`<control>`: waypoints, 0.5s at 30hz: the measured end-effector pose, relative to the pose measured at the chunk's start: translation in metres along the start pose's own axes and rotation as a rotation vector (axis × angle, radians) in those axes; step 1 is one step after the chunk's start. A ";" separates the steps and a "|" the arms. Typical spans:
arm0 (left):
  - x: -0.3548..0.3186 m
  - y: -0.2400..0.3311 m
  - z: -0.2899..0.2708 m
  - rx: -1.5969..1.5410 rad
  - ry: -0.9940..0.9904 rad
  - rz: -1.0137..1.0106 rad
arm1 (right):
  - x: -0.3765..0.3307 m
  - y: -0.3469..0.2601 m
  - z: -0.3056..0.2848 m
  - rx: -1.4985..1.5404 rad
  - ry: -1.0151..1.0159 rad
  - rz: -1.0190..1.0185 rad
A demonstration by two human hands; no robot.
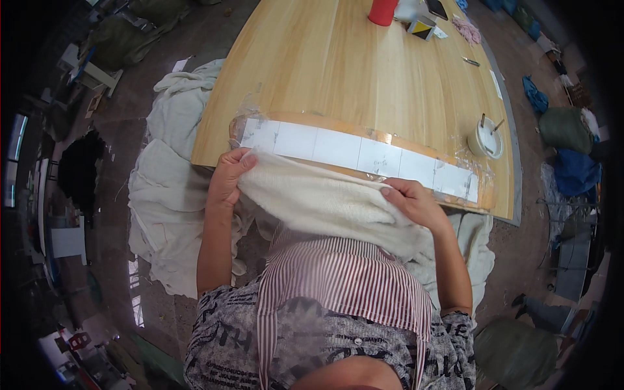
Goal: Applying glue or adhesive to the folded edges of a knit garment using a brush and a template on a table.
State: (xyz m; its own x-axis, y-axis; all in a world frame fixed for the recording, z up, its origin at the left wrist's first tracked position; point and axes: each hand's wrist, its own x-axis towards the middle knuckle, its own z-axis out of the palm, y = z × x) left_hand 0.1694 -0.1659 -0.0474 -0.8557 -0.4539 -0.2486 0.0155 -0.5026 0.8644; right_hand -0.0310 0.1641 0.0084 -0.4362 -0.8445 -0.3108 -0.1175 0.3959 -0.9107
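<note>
My left hand (227, 177) and my right hand (417, 203) pinch the far edge of a wide, creamy white, fuzzy cloth (318, 198); it sags in soft folds.

You are viewing a cloth (318, 198) in plain cream-white. You are wearing an apron (351, 273) in narrow dark-red and white stripes — your shirt (224, 335) is showing mottled grey with black lettering. The table (305, 65) is showing pale tan wood grain; the panel strip (338, 149) is showing mostly white. The cylinder (382, 12) is showing solid red — the tub (474, 144), white.
</note>
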 end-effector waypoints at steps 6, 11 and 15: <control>0.027 -0.022 -0.006 0.088 0.204 0.117 | 0.039 0.027 0.004 -0.176 0.179 -0.047; 0.043 -0.032 0.008 0.218 0.254 0.148 | 0.054 0.035 -0.024 -0.049 0.311 0.056; 0.056 -0.036 0.015 0.251 0.290 0.143 | 0.068 0.052 -0.028 -0.285 0.510 0.031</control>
State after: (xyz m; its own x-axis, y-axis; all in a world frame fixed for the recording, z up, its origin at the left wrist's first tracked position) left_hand 0.1130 -0.1624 -0.0862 -0.6724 -0.7127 -0.1998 -0.0336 -0.2402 0.9701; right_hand -0.0922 0.1377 -0.0528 -0.8096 -0.5781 -0.1017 -0.3023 0.5591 -0.7720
